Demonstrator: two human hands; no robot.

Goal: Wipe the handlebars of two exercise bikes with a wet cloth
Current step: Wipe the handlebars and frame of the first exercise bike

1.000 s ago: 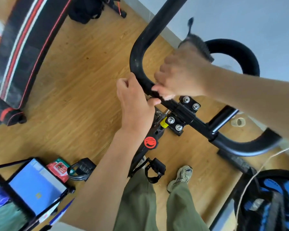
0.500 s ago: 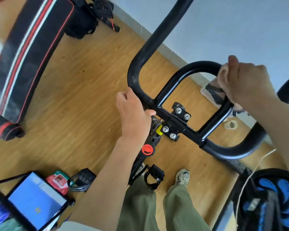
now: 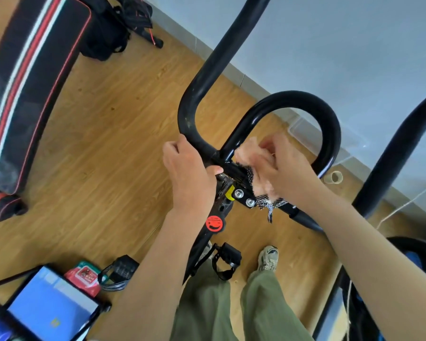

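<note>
Seemingly the cloth point(image 3: 268, 203) was soft, limp and light. It sat bunched in the R hand point(image 3: 287, 173), fingers curled on it tho blurred, at 3 o'clock of the L hand point(image 3: 190, 178). L fingers clamped the stiff, slick handlebars point(image 3: 194, 94). Best held wadded, wrapped round the tube.

Left hand point(image 3: 190, 178), right hand point(image 3: 284, 172) clenched (blurred).

Handlebar point(image 3: 330, 134): we see glossy black
Cloth point(image 3: 249, 174): black-and-white check
Round sticker point(image 3: 214, 223): red
Trousers point(image 3: 263, 303): olive green
Bench pad point(image 3: 35, 70): black; we note red and white stripes
</note>
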